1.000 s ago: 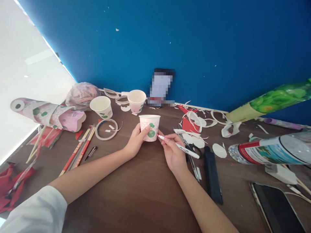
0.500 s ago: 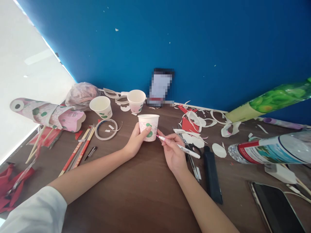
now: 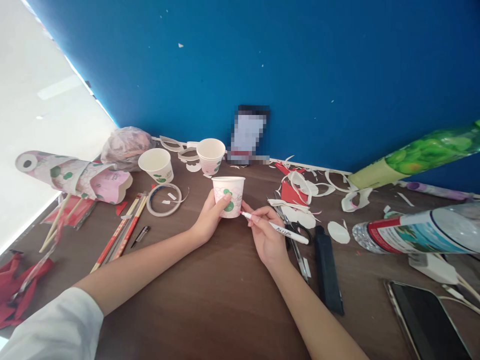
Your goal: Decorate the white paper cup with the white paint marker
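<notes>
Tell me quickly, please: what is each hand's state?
Left hand: holding white paper cup with green print.
Right hand: holding white cylindrical pink-tipped marker.

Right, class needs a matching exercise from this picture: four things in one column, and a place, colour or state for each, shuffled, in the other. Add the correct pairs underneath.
Column one
1. Left hand
2. Tape roll
3. Right hand
4. Wall

Column two
A. Lying flat on the table
B. Holding a white marker
C. Blue
D. Holding a printed paper cup

Pairs: 1-D, 2-A, 3-B, 4-C
</notes>
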Demonstrator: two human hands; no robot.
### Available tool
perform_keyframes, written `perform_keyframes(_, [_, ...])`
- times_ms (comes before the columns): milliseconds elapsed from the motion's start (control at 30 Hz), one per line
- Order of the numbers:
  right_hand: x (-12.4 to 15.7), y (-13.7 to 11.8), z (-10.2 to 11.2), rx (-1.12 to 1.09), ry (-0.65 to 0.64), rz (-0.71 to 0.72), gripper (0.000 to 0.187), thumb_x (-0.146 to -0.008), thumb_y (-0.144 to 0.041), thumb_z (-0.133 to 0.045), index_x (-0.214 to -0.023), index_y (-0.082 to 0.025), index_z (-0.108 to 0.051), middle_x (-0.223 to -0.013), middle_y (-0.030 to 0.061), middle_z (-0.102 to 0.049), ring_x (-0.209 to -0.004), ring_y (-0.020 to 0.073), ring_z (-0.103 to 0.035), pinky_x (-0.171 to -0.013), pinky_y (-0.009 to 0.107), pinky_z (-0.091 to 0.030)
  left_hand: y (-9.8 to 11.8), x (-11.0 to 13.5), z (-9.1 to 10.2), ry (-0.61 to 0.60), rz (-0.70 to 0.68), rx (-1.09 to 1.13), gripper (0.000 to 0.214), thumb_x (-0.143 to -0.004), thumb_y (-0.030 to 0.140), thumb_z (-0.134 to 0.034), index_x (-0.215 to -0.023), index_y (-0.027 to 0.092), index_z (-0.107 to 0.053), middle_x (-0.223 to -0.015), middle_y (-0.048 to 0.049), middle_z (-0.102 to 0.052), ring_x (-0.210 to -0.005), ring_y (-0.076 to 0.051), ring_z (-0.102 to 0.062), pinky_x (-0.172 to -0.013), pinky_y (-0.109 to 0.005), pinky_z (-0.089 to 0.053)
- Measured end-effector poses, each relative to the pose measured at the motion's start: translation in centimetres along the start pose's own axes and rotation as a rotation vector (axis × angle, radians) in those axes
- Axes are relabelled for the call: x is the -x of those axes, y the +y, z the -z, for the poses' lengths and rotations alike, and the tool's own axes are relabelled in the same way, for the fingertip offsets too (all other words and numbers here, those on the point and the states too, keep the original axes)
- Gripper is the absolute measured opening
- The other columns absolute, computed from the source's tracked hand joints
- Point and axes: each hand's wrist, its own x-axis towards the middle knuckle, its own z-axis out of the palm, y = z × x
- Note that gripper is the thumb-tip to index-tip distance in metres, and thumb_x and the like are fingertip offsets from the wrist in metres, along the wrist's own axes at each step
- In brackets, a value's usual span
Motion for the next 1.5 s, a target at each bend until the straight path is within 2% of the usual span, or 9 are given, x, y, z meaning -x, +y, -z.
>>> perform_keyframes(233, [0.0,0.0,0.0,0.011,0.014,-0.010,0.010,-0.064,-0.020,-0.072,-0.061,-0.025,-0.064,-0.047,-0.0070,-0.055,-0.063,0.0161,-0.065,-0.108,0.051,-0.037,-0.2,-0.1,0.1,-0.006,-0.002,-0.011,0.045,-0.073,0.046,-0.071,-0.105,0.018,-0.055,-0.093,-0.0039,-0.065,-0.088,-0.020,-0.062,-0.082,-0.034,-0.046])
perform_keyframes(400, [-0.1,0.0,0.0,-0.010,0.003,-0.015,0.010,-0.065,-0.021,-0.072,-0.061,-0.026,-0.064,-0.046,-0.0070,-0.053,-0.073,0.0192,-0.068,-0.110,0.051,-0.036,0.0,0.0,0.0,-0.004,-0.002,-0.025,0.048,-0.072,0.048,-0.071,-0.106,0.018,-0.054,-0.092,-0.0036,-0.065,-0.086,-0.020,-0.062,-0.078,-0.032,-0.047])
perform_keyframes(667, [-0.1,0.1,0.1,-0.012,0.009,-0.007,0.011,-0.067,-0.016,-0.068,-0.061,-0.025,-0.064,-0.047,-0.0079,-0.054,-0.055,0.0115,-0.059,-0.108,0.046,-0.039,-0.1,-0.1,0.1,-0.009,0.004,-0.033,0.046,-0.074,0.047,-0.070,-0.106,0.017,-0.054,-0.093,-0.0044,-0.064,-0.088,-0.020,-0.062,-0.079,-0.033,-0.046])
perform_keyframes(833, [-0.1,0.1,0.2,-0.022,0.010,-0.015,0.011,-0.066,-0.017,-0.069,-0.061,-0.025,-0.063,-0.047,-0.0077,-0.053,-0.063,0.0146,-0.064,-0.109,0.047,-0.038,0.0,0.0,0.0,0.003,0.016,-0.020,0.050,-0.071,0.048,-0.072,-0.106,0.017,-0.054,-0.092,-0.0043,-0.065,-0.088,-0.020,-0.062,-0.079,-0.033,-0.046])
perform_keyframes(1000, [-0.2,0.2,0.1,-0.016,0.011,-0.009,0.011,-0.066,-0.017,-0.068,-0.060,-0.025,-0.063,-0.046,-0.0076,-0.053,-0.063,0.0146,-0.064,-0.109,0.048,-0.038,0.1,0.0,-0.1,-0.001,0.006,-0.010,0.050,-0.071,0.047,-0.072,-0.107,0.017,-0.054,-0.091,-0.0034,-0.065,-0.086,-0.020,-0.062,-0.077,-0.032,-0.047])
perform_keyframes(1133, [-0.2,0.0,0.1,-0.054,-0.003,-0.030,0.012,-0.065,-0.017,-0.069,-0.059,-0.025,-0.062,-0.046,-0.0066,-0.052,-0.076,0.0177,-0.067,-0.110,0.047,-0.037,0.0,-0.1,0.0,-0.008,-0.003,-0.011,0.047,-0.073,0.047,-0.070,-0.105,0.017,-0.054,-0.093,-0.0045,-0.066,-0.088,-0.021,-0.063,-0.077,-0.032,-0.046])
perform_keyframes(1267, [-0.2,-0.2,0.0,-0.089,0.006,-0.032,0.010,-0.066,-0.019,-0.069,-0.060,-0.025,-0.064,-0.046,-0.0069,-0.053,-0.067,0.0146,-0.064,-0.110,0.047,-0.038,-0.3,0.0,0.5,-0.085,-0.033,-0.008,0.045,-0.074,0.045,-0.070,-0.106,0.018,-0.053,-0.098,-0.0062,-0.068,-0.095,-0.023,-0.063,-0.083,-0.035,-0.046])
perform_keyframes(1400, [-0.2,-0.4,0.1,-0.131,0.001,-0.023,0.009,-0.066,-0.021,-0.070,-0.060,-0.025,-0.065,-0.047,-0.0071,-0.055,-0.061,0.0124,-0.060,-0.111,0.046,-0.037,-0.6,0.0,0.9,-0.035,-0.021,-0.067,0.051,-0.073,0.042,-0.073,-0.113,0.020,-0.050,-0.100,-0.0050,-0.066,-0.098,-0.023,-0.062,-0.084,-0.035,-0.046])
perform_keyframes(1500, [-0.2,-0.3,0.1,-0.137,-0.013,-0.023,0.009,-0.067,-0.022,-0.070,-0.061,-0.026,-0.065,-0.047,-0.0068,-0.056,-0.068,0.0143,-0.064,-0.112,0.047,-0.036,-0.6,-0.1,0.8,-0.040,-0.024,-0.099,0.049,-0.075,0.045,-0.070,-0.111,0.019,-0.050,-0.097,-0.0057,-0.067,-0.095,-0.022,-0.063,-0.083,-0.035,-0.046])
